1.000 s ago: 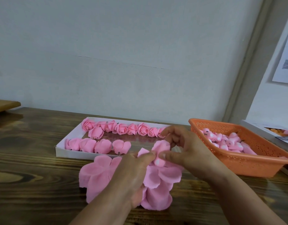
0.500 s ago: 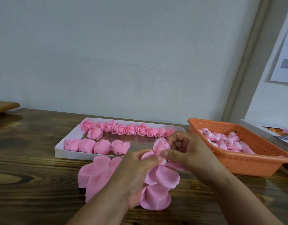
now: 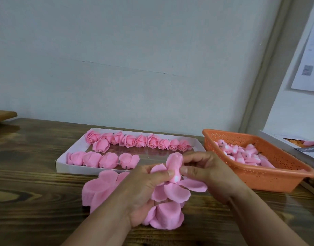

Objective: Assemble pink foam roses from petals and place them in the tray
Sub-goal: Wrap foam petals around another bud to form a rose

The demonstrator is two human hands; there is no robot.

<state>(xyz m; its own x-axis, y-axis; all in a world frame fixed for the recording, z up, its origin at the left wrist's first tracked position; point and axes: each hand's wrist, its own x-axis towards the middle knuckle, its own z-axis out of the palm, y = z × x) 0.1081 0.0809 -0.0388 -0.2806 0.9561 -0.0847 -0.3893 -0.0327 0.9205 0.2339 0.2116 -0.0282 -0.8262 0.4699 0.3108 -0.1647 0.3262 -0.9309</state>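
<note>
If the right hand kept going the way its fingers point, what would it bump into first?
The right hand points leftward, so it would probably first press into the rose bud it already pinches, then the left hand's thumb just beyond. Depth is hard to judge.

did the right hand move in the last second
Barely. The right hand has stayed between the white tray and the orange basket, still pinching the petal; only its fingers shifted slightly.

wooden table point(image 3: 28, 174) under tray point(image 3: 64, 163), basket point(image 3: 259, 180)

Hidden from me: petal stack point(image 3: 99, 190), right part behind left hand point(image 3: 142, 192). Cut off at 3 o'clock: wall paper point(image 3: 310, 64); print too small to read.
</note>
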